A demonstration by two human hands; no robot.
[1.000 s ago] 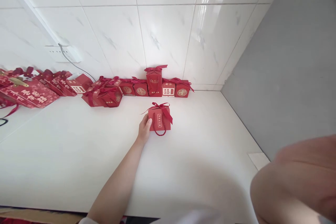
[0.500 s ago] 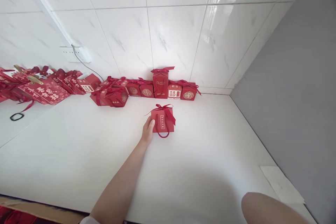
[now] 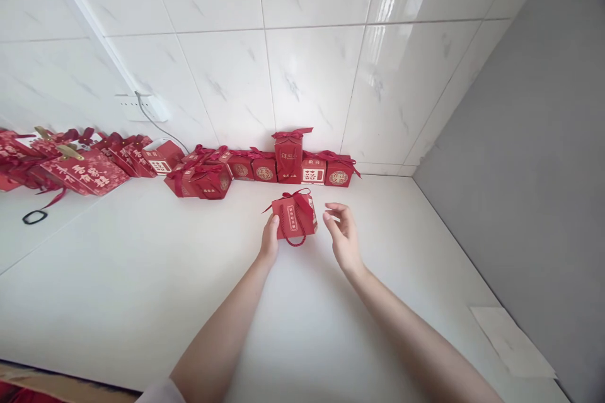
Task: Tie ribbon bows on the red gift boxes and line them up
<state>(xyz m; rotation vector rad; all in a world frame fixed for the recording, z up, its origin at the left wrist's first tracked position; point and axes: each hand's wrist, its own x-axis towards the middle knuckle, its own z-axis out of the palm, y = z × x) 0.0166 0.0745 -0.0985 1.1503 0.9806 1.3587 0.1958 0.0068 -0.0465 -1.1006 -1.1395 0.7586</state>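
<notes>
A small red gift box (image 3: 286,227) with a ribbon bow on top and a twisted rope handle hanging down its front is in the middle of the view. My left hand (image 3: 271,240) grips it by its left side, thumb on the front edge; the other fingers are hidden behind it. My right hand (image 3: 344,236) is just to the right of the box, apart from it, with thumb and fingers curved and a gap between them. Behind the box, a row of red gift boxes with bows lines the wall, a taller box (image 3: 288,157) among them.
Red printed bags (image 3: 89,171) and ribbons crowd the left rear of the white table (image 3: 142,277). A black loop (image 3: 34,217) lies near them. A socket (image 3: 140,107) with a cable is on the tiled wall. White paper (image 3: 513,340) lies at the right, beside a grey panel.
My right hand has come in from the lower right to beside the gift box. The box, still in my left hand, has turned slightly, showing more of its right side.
</notes>
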